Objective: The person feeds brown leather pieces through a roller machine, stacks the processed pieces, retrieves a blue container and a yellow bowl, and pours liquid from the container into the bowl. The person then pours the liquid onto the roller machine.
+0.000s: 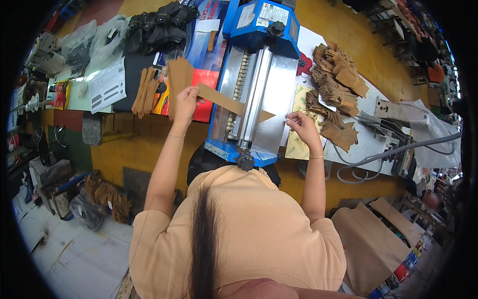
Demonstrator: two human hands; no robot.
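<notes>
A tan leather-like strip (219,99) runs from my left hand (186,103) into a blue roller machine (264,22). My left hand pinches the strip's left end. The strip passes under the shiny metal roller (256,89), and its pointed end (266,115) shows on the right side. Near that end my right hand (302,124) hovers with bent fingers, apart from the strip; I cannot make out anything in it. Beside my left hand lies a stack of tan strips (179,74).
Bundles of cut brown pieces (338,79) lie right of the machine, with a grey cable (368,158) nearby. To the left are more brown strips (144,89), a printed sheet (108,85) and black pieces (159,27). A black knob (245,161) sticks out at the machine's near end.
</notes>
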